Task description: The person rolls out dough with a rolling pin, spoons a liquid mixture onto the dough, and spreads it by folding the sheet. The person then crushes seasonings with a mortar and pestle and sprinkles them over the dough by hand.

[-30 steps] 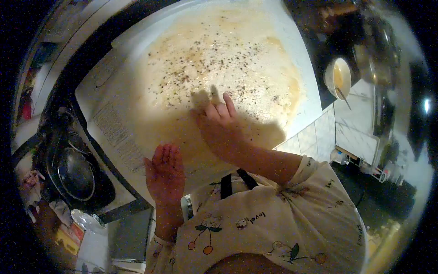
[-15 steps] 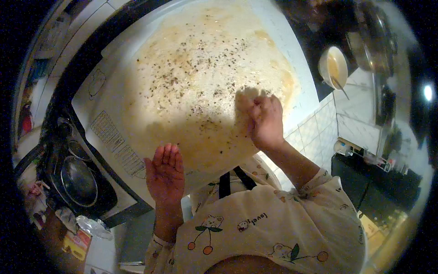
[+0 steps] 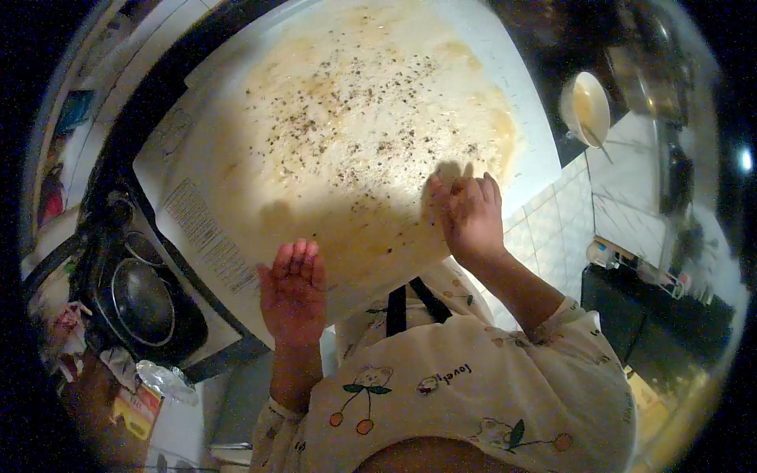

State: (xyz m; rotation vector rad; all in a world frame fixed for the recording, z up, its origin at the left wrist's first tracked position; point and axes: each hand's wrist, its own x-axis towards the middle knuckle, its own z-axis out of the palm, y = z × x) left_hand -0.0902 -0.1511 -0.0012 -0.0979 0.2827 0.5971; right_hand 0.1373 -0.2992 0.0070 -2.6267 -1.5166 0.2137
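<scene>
A wide, thin sheet of pale dough (image 3: pixel 315 181) lies on a white printed mat (image 3: pixel 169 165), with dark flakes scattered over its middle and oily yellowish patches near its edges. My left hand (image 3: pixel 294 293) is palm up over the near left edge of the mat, its fingers extended; any small bits in the palm are too small to make out. Above the right part of the dough, my right hand (image 3: pixel 471 221) is back up with its fingers bent and fingertips close together. Whatever those fingertips hold, if anything, is hidden.
A white bowl (image 3: pixel 585 109) with yellowish liquid and a spoon stands at the upper right. Black pans (image 3: pixel 142 301) sit on the left. Foil (image 3: pixel 165 380) and a red and yellow package (image 3: pixel 138 410) are at lower left. Pale tiles show at right.
My right hand has moved from the middle of the dough to its right side. My left hand has stayed palm up, nearly in place. The view has shifted slightly.
</scene>
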